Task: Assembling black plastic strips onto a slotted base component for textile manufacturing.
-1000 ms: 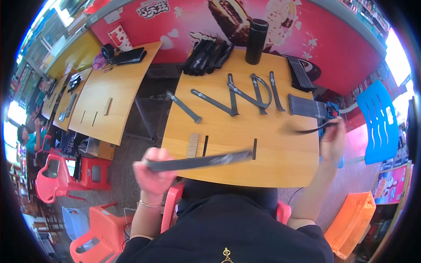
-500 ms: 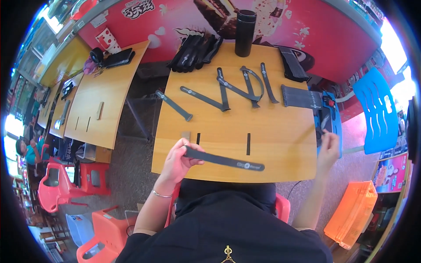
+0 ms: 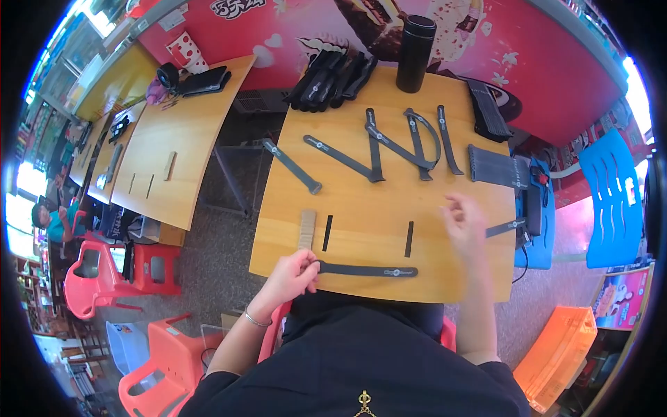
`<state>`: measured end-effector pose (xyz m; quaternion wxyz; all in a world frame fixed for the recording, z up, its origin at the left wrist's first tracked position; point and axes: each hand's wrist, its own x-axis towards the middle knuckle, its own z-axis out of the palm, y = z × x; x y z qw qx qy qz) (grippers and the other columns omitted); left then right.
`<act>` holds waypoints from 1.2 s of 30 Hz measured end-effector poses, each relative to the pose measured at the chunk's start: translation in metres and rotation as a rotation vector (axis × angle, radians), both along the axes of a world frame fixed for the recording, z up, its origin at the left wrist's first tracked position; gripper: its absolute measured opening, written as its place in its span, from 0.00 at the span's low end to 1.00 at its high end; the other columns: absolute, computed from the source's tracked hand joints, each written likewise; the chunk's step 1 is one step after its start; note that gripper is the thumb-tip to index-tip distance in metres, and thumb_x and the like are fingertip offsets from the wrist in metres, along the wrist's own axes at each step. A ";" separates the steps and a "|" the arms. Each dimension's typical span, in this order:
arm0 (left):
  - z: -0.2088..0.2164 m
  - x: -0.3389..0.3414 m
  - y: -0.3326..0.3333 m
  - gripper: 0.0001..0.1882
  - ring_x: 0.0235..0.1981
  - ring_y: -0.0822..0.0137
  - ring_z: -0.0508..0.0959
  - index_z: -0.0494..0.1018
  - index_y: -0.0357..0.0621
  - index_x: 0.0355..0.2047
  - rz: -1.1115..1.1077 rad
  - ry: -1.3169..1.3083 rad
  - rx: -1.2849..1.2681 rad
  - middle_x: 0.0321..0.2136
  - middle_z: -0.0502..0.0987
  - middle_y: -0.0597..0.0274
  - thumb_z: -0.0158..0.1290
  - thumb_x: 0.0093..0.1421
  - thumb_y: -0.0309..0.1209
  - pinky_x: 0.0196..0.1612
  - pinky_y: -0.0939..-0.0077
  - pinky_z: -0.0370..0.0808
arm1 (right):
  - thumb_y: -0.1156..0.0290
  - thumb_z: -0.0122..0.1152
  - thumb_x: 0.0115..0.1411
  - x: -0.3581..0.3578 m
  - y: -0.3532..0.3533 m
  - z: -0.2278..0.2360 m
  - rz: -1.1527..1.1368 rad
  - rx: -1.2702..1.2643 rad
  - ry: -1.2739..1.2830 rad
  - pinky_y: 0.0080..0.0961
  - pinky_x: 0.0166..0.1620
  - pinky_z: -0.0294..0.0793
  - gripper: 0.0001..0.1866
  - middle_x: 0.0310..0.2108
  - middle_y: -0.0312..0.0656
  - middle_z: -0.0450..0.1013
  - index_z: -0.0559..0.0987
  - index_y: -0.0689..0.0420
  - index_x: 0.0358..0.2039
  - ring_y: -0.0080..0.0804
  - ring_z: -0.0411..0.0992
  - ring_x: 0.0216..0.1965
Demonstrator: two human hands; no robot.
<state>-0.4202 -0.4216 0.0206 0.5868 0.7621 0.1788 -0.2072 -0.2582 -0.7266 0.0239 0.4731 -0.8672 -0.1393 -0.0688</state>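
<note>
My left hand (image 3: 293,278) is closed with thumb and fingers on one end of a dark grey strap (image 3: 368,271). That strap stretches to the right along the table's near edge, and its printed end is free. My right hand (image 3: 464,221) is over the right part of the wooden table (image 3: 375,208), its curled fingers smeared by motion. Beside its wrist, another dark strap end (image 3: 506,228) shows at the table's right edge; whether the hand touches it is hidden. Several similar straps lie farther back, including a crossed pair (image 3: 419,142) and a slanting one (image 3: 292,165).
Black bundles (image 3: 330,80) and a black bottle (image 3: 415,55) stand at the table's back. Grey stacked straps (image 3: 492,167) lie at the right edge near a blue chair (image 3: 613,198). A ribbed strip (image 3: 307,229) lies left. An orange crate (image 3: 554,358) stands on the floor.
My right hand has moved left from the table's right edge. The strap in my left hand has come lower and straighter. A strap end now shows at the right edge.
</note>
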 end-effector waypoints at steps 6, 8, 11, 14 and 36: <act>0.033 0.027 -0.004 0.16 0.24 0.57 0.76 0.68 0.35 0.41 -0.142 -0.405 0.572 0.25 0.75 0.54 0.54 0.55 0.31 0.30 0.69 0.72 | 0.73 0.65 0.46 0.052 0.069 -0.016 0.332 -0.154 -0.152 0.26 0.34 0.73 0.18 0.39 0.42 0.70 0.75 0.56 0.41 0.35 0.72 0.33; 0.030 0.055 -0.011 0.19 0.32 0.55 0.75 0.67 0.35 0.43 -0.182 -0.603 0.668 0.31 0.74 0.51 0.55 0.55 0.33 0.37 0.67 0.71 | 0.73 0.65 0.47 0.060 0.082 -0.017 0.363 -0.180 -0.183 0.27 0.36 0.73 0.17 0.38 0.41 0.71 0.75 0.56 0.39 0.37 0.72 0.33; 0.019 0.105 -0.027 0.30 0.56 0.49 0.63 0.60 0.31 0.53 -0.297 -0.728 0.674 0.51 0.65 0.42 0.55 0.55 0.36 0.56 0.61 0.61 | 0.73 0.64 0.48 0.070 0.089 -0.023 0.411 -0.197 -0.157 0.28 0.37 0.72 0.14 0.34 0.41 0.72 0.75 0.56 0.37 0.39 0.72 0.33; -0.014 0.145 -0.038 0.40 0.60 0.45 0.58 0.50 0.29 0.59 -0.311 -0.830 0.799 0.57 0.58 0.40 0.55 0.54 0.40 0.59 0.59 0.59 | 0.74 0.62 0.50 0.073 0.096 -0.021 0.411 -0.140 -0.029 0.28 0.36 0.72 0.10 0.29 0.42 0.73 0.75 0.58 0.34 0.38 0.73 0.32; -0.022 0.169 -0.002 0.43 0.64 0.48 0.51 0.54 0.37 0.60 -0.767 -0.707 0.953 0.63 0.51 0.47 0.51 0.53 0.54 0.63 0.59 0.52 | 0.79 0.48 0.62 0.091 0.090 -0.058 0.043 0.626 0.354 0.17 0.32 0.77 0.02 0.28 0.42 0.73 0.67 0.63 0.34 0.25 0.76 0.29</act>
